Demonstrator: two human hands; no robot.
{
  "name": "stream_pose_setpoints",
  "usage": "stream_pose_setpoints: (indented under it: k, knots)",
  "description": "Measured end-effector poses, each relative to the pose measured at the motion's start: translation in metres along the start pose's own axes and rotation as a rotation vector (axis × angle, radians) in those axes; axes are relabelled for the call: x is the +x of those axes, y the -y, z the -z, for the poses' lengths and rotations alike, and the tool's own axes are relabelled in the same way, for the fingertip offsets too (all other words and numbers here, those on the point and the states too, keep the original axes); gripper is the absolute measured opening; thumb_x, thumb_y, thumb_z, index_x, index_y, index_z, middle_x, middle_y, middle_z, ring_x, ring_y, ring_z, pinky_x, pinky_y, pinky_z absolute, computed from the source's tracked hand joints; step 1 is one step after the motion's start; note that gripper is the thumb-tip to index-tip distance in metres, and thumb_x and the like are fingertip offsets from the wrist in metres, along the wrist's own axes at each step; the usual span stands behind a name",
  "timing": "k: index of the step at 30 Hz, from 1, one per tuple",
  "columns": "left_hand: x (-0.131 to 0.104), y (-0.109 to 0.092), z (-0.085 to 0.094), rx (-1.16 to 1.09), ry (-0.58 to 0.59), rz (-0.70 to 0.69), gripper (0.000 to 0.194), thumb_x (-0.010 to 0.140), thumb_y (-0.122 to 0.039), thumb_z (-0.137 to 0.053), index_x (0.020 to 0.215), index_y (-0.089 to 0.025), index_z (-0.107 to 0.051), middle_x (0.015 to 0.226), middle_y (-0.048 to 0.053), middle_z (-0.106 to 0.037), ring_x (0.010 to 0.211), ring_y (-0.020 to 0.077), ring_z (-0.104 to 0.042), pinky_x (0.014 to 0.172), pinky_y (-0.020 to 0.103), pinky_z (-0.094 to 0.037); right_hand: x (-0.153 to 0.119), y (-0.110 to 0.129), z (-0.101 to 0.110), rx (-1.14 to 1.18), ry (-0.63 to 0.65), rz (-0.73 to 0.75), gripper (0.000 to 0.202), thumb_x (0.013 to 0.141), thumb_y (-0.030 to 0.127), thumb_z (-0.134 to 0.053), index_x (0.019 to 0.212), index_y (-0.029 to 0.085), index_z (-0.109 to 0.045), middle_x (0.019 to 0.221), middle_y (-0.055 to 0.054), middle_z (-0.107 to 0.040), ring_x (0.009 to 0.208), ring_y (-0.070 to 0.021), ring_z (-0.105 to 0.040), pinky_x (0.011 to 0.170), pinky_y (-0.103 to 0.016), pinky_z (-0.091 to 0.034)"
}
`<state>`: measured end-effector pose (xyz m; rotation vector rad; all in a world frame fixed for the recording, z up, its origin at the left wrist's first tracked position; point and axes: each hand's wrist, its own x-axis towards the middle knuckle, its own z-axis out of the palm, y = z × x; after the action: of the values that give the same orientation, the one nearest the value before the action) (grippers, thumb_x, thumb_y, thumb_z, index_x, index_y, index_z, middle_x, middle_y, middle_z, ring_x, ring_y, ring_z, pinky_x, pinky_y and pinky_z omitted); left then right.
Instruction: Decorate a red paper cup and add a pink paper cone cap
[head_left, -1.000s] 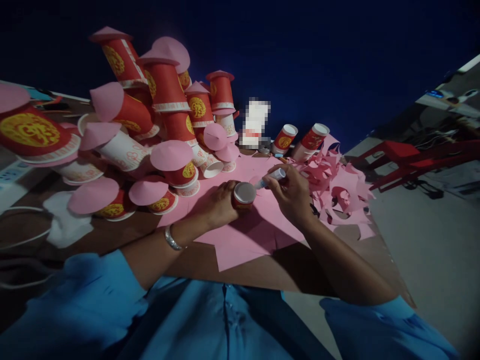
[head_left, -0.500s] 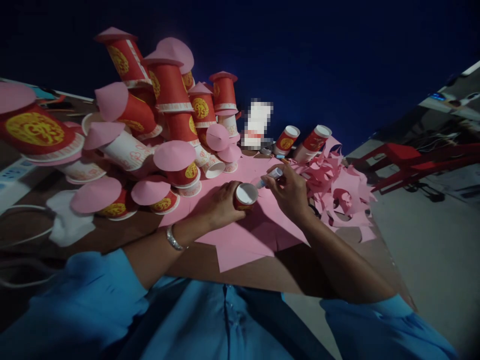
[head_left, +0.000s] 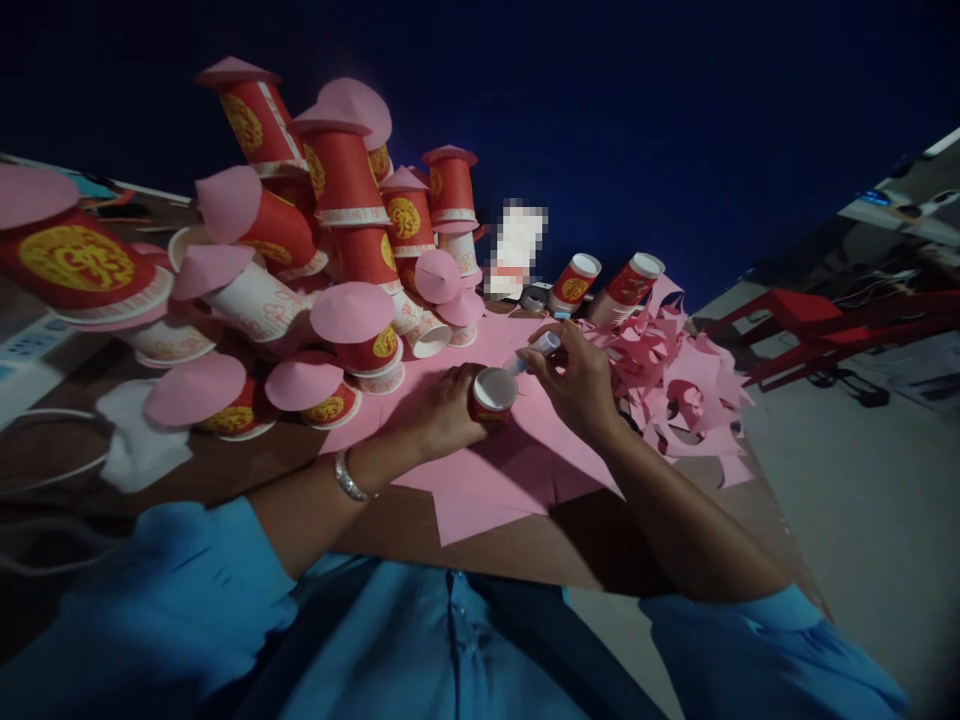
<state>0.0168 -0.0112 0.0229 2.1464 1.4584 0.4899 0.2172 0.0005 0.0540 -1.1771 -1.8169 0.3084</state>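
Note:
My left hand (head_left: 448,412) is wrapped round a red paper cup (head_left: 493,390), its white inside facing up. In my right hand (head_left: 581,385) is a small whitish tube (head_left: 541,348), probably glue, pinched between thumb and fingers. Its tip points down at the cup's right rim; whether it touches cannot be made out. Pink paper sheets (head_left: 480,500) lie spread under both hands. To the left stand several red cups with pink paper cones on top, among them one close to my left hand, a coned cup (head_left: 352,312).
Pink paper scraps (head_left: 694,390) are heaped on the right. Two red cups, a shorter one (head_left: 576,283) and a taller stack (head_left: 631,285), stand at the back. A crumpled white cloth (head_left: 142,430) lies left on the brown table (head_left: 525,555). A red stool (head_left: 795,312) stands beyond.
The tube in my right hand has shifted slightly left along the cup's rim. The left hand and cup stay almost in place; the whole view has moved a little.

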Motion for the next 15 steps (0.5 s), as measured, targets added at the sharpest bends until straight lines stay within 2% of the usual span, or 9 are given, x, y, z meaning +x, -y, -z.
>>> stream_pose_setpoints:
  k: [8,15]
  knots:
    - [-0.0026,-0.0017,0.0040,-0.015,0.024,0.038,0.069,0.072,-0.030,-0.085,0.135,-0.018,-0.061,0.133,0.015,-0.072,0.127,0.0398,-0.066,0.104,0.055,-0.058,0.0018,-0.0057,0.0012,-0.017,-0.006,0.003,0.026,0.099,0.049,-0.070,0.094,0.024,-0.063,0.081,-0.001,-0.068,0.065,-0.0162,-0.062,0.063,-0.032,-0.053]
    - [-0.0014,0.0000,0.0012,-0.037,-0.002,-0.024,0.056,0.079,-0.038,-0.082,0.129,-0.020,-0.063,0.128,0.014,-0.074,0.118,0.0363,-0.071,0.096,0.049,-0.060,0.0065,0.0031,-0.0009,0.037,0.009,0.026,0.030,0.098,0.053,-0.071,0.100,0.023,-0.066,0.089,-0.003,-0.072,0.070,-0.0170,-0.066,0.065,-0.032,-0.056]
